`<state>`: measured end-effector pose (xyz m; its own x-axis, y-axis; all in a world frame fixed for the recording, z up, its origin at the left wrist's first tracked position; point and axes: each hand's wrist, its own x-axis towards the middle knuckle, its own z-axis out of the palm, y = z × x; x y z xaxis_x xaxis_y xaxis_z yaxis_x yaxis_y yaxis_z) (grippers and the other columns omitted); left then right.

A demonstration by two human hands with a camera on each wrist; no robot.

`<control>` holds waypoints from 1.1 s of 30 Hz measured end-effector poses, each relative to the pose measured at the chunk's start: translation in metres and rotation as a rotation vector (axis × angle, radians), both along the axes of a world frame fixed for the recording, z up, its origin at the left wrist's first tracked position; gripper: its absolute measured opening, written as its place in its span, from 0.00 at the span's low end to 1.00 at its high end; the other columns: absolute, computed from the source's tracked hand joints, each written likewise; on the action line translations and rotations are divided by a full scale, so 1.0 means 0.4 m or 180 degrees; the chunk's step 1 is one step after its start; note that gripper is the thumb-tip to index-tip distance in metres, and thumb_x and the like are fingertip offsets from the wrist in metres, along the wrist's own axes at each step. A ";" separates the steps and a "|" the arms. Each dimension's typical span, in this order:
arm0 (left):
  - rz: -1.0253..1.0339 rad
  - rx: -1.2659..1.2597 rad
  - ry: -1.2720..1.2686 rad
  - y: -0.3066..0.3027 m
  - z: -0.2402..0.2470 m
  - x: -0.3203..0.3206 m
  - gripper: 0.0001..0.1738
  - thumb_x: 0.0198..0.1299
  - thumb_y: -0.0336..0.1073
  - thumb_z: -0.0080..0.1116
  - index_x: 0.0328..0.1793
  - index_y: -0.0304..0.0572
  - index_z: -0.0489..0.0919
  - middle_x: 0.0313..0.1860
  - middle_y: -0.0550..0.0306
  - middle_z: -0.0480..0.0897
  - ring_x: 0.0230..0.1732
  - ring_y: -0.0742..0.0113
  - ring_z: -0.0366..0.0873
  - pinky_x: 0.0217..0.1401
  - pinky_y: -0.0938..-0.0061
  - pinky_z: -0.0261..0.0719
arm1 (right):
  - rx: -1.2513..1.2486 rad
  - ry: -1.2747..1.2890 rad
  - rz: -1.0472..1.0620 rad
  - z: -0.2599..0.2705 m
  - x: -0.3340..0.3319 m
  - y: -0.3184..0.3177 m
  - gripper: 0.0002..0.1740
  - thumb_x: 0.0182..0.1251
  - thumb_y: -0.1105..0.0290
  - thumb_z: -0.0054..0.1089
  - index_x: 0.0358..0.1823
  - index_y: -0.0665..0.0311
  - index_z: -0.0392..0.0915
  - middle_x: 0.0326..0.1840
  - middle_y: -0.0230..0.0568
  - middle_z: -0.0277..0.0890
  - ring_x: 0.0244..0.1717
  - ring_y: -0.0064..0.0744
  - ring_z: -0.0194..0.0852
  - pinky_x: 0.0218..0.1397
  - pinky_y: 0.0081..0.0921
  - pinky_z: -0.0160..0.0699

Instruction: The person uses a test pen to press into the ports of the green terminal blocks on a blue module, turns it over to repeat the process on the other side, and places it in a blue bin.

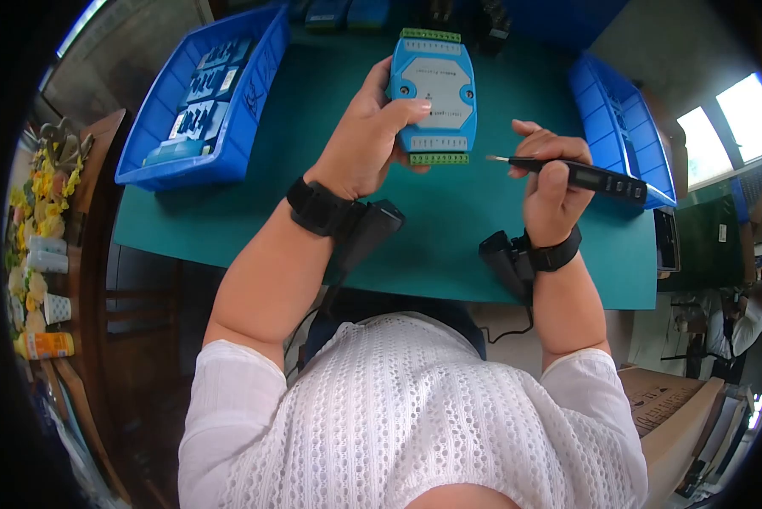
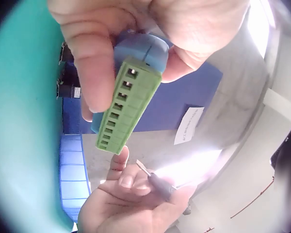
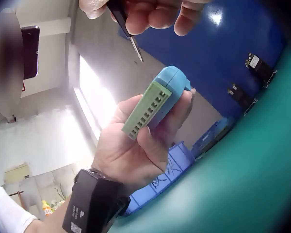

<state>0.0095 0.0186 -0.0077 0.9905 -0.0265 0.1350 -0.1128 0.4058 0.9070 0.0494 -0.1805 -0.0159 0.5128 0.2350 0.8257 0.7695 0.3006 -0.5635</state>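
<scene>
My left hand [image 1: 357, 140] holds a blue module [image 1: 467, 119] with a grey label, its thumb laid across the face. Green screw terminal blocks [image 2: 128, 109] line the module's two short ends, with a row of square openings showing in both wrist views. In my right hand [image 1: 559, 204] is a black tester screwdriver [image 1: 606, 181] with a small display and buttons, pinched between thumb and fingers. Its bare flat metal tip [image 3: 137, 50] points toward the module's near terminal block, a short gap away. Both hands are raised above the green table [image 1: 449, 246].
A blue bin [image 1: 186, 176] with packed parts stands at the table's left, another blue bin [image 1: 597, 97] at the right. Black devices [image 3: 257, 65] and more blue modules [image 1: 368, 13] lie along the back, before a blue panel [image 3: 233, 29].
</scene>
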 end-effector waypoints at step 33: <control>0.0115 -0.0148 -0.0140 -0.016 0.047 -0.034 0.39 0.51 0.34 0.58 0.68 0.33 0.53 0.51 0.51 0.73 0.50 0.68 0.73 0.51 0.74 0.75 | -0.0397 -0.0194 0.0314 0.042 -0.031 -0.012 0.18 0.58 0.56 0.62 0.36 0.63 0.71 0.24 0.33 0.72 0.27 0.28 0.71 0.57 0.45 0.64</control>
<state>-0.0041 0.0122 0.0113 0.9838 0.0166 0.1786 -0.1675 0.4423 0.8811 0.0368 -0.1853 0.0009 0.4321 0.3844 0.8158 0.7735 0.3070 -0.5544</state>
